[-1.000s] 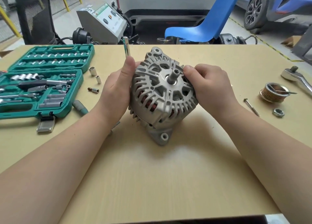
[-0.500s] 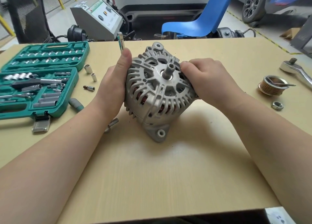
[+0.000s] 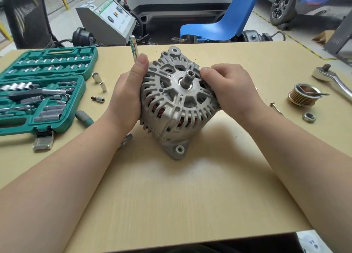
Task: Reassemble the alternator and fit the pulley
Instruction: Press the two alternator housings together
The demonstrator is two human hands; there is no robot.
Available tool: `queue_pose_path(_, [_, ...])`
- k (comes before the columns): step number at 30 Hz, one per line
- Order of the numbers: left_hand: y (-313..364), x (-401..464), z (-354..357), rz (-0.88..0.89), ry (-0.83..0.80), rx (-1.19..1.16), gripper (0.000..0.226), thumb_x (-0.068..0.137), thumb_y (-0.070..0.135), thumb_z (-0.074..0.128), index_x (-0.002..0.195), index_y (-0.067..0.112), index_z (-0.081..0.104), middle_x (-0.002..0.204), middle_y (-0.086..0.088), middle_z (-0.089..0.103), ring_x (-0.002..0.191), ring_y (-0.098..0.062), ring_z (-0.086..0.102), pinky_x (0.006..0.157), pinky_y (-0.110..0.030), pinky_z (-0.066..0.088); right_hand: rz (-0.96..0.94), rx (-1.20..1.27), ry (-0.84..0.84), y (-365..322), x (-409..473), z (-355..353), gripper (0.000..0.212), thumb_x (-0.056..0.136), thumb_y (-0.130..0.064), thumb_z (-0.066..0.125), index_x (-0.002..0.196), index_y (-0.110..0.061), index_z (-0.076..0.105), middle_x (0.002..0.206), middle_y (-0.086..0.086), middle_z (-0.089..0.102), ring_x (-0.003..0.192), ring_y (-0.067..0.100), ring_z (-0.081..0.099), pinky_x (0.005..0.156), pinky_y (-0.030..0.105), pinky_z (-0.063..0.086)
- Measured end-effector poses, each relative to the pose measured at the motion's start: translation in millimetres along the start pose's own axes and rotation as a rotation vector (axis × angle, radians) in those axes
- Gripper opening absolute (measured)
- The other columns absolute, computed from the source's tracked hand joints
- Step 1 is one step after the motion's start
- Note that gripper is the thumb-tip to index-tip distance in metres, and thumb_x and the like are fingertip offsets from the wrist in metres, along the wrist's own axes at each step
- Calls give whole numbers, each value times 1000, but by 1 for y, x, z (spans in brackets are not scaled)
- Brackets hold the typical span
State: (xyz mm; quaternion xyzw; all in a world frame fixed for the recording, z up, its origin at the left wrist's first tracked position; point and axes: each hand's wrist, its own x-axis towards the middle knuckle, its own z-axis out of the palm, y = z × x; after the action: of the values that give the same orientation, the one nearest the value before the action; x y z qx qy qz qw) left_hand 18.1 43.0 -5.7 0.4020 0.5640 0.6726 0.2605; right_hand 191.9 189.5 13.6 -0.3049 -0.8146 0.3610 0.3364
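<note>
The alternator (image 3: 177,102) sits tilted near the middle of the bench (image 3: 171,195), its lower mounting ear resting on the surface and its bare threaded shaft (image 3: 187,79) pointing up toward the camera. The left hand (image 3: 127,98) grips the housing's left side, thumb laid over the ribbed rim, and also holds a chrome rod (image 3: 133,48) that stands up behind the thumb. The right hand (image 3: 232,92) clamps the right side with fingers curled over the rim beside the shaft. Toward the bench's right edge lie the grooved pulley (image 3: 302,97), a hex nut (image 3: 309,117) just in front of it, a long bolt (image 3: 276,109) and a ratchet handle (image 3: 335,81). At the left edge an open green socket case (image 3: 43,92) holds sockets, with three loose sockets (image 3: 99,87) beside it.
</note>
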Motion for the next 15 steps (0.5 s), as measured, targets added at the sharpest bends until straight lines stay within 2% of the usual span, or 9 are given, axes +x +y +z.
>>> queue_pose_path(4, [-1,1,-1,-1,1,-13,59,103,67,48,112,22,85,120,-14,80,118,-35,75,112,-56,51,19,64,-11,0,0,1,49,88,-46,56,64,-7,38,62,2,32,60,19,34,60,39,31])
queue_pose_path(9, [-1,3,0,-54,34,-43,58,105,65,42,109,27,86,118,-9,81,118,-28,75,109,-48,52,59,166,-47,2,2,1,54,90,-50,59,65,-5,45,59,1,41,58,19,43,60,39,37])
queue_pose_path(11, [-3,6,-2,-129,51,-149,60,105,61,41,113,21,85,124,-14,79,123,-31,73,112,-50,50,93,243,-68,3,4,-1,55,93,-55,58,65,-7,57,57,-1,54,53,16,53,54,30,42])
queue_pose_path(13, [-5,10,-5,-166,67,-206,61,105,58,40,116,17,84,128,-17,77,125,-33,72,114,-51,49,166,315,-59,4,8,-5,53,95,-58,56,64,-15,63,53,-1,56,43,15,50,42,23,37])
queue_pose_path(15, [-7,11,-8,-169,96,-199,60,106,56,39,113,18,85,126,-17,77,125,-33,72,116,-54,47,258,376,-53,7,14,-9,54,97,-57,55,59,-21,69,51,1,58,37,17,49,37,21,35])
